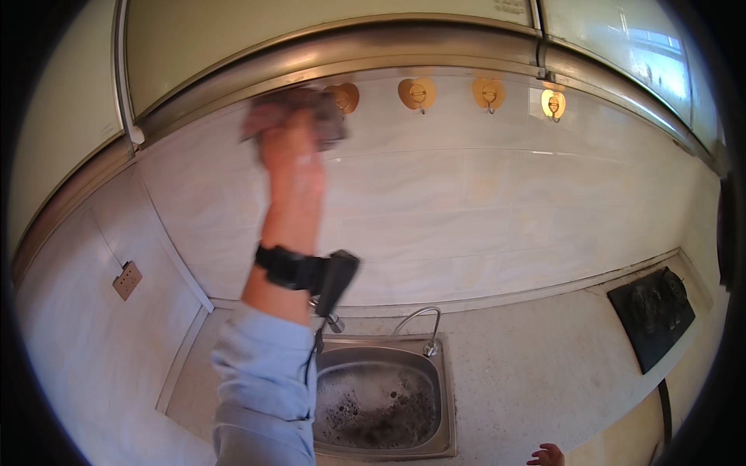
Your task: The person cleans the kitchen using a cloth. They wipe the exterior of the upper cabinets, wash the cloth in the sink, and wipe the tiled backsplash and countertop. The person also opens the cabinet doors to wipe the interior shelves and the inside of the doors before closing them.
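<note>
My left hand point(294, 154) is raised high against the tiled wall point(408, 198) and presses a dark, reddish-grey cloth point(297, 113) just below the wall cabinets. Both hand and cloth are blurred. The cloth overlaps part of the leftmost heart-shaped adhesive hook point(345, 98). Around my left wrist runs a black strap point(285, 267) with a black device on it. At the bottom edge, right of the sink, only part of my right hand point(546, 454) shows, fingers slightly apart and nothing visible in them.
Below my left arm sits a stainless steel sink point(449, 402) holding sudsy, dirty water, with a curved faucet point(434, 326) behind it. A black gas hob point(653, 317) lies on the counter point(524, 343) at right. A wall socket point(127, 281) is at left. Cabinets point(326, 29) overhang the wall.
</note>
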Tool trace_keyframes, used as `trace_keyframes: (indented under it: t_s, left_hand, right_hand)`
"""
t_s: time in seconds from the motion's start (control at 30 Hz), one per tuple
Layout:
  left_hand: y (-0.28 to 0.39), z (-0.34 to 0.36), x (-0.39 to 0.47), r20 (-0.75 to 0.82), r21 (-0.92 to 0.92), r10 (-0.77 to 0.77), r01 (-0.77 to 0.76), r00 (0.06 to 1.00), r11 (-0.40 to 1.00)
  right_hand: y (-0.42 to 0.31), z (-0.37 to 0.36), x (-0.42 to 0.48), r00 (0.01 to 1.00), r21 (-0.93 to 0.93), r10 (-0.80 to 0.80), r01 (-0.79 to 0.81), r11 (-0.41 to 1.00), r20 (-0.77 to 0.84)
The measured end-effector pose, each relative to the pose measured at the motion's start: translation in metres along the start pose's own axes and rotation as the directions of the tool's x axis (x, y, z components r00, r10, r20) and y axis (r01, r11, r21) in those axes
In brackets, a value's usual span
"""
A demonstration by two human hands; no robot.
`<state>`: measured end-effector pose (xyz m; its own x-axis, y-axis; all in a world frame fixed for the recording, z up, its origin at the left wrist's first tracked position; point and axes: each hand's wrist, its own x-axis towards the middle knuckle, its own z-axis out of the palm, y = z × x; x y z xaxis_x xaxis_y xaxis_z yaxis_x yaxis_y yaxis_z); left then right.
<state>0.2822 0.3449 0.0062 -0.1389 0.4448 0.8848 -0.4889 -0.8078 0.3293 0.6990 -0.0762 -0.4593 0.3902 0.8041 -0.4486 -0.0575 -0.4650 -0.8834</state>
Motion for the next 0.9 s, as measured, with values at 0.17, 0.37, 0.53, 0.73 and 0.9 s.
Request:
trace_keyframes:
  t_s: [0.17,0.37,0.53,0.73,0.9]
  left_hand:
    - [-0.052,0.1,-0.004,0.173,-0.385,-0.149,0.206,0.974,0.899]
    - [0.006,0.006,0.012,0.212,-0.223,-0.198,0.244,0.957,0.944]
    - [0.133,-0.089,0.008,-0.442,0.063,0.068,-0.045,0.894,0.997]
    - [0.136,-0.083,-0.016,-0.401,0.357,0.379,-0.239,0.834,0.903]
    - [0.022,0.038,-0.017,-0.419,0.125,0.107,-0.059,0.902,0.99]
  right_hand:
    - [-0.033,0.02,0.012,0.987,-0.037,-0.074,0.08,0.996,0.141]
    - [0.015,-0.031,0.009,0.998,0.034,-0.026,0.024,0.999,0.064]
    - [0.021,-0.036,0.015,1.0,0.05,0.012,-0.012,0.999,0.003]
    - [-0.012,-0.005,0.03,0.993,0.014,-0.064,0.063,0.998,0.101]
    - [-0.01,0.015,0.029,0.979,0.032,-0.153,0.15,0.988,0.133]
